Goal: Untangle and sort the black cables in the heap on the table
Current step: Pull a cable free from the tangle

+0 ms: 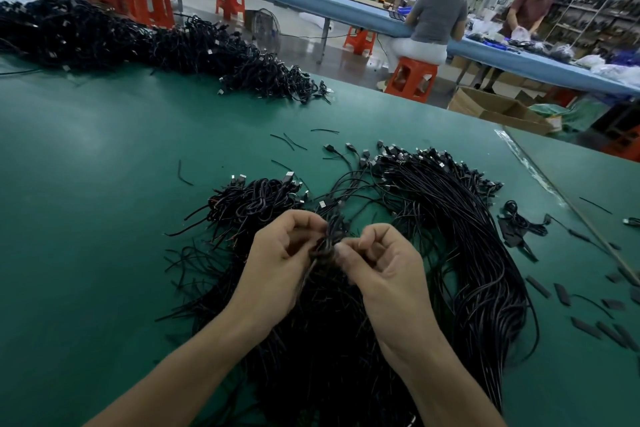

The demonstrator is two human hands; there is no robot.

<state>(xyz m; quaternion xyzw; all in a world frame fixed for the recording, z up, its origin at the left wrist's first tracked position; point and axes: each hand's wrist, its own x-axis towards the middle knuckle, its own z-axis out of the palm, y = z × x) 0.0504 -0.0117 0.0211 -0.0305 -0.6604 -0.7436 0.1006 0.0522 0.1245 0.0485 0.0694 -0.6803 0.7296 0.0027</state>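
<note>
My left hand [277, 253] pinched a small knot of black cables [329, 236] between the thumb and curled fingers. My right hand [377, 263] pinched the same knot from the opposite side, with thumb and forefinger closed on it and the other fingers curled in. Both hands were positioned just above the cable heap [329, 340], which lay at the near edge of the green tabletop [104, 184].

- Right of the hands: a curved band of aligned cables [478, 236], with its plug ends fanned toward the far side.
- Left of the hands: a tangled cluster [256, 201], with loose cable ends spread outward.
- Far left edge: a long second pile of black cables [121, 42], well apart from the heap.
- Near the right edge: short flat black strips [561, 294], scattered singly.
</note>
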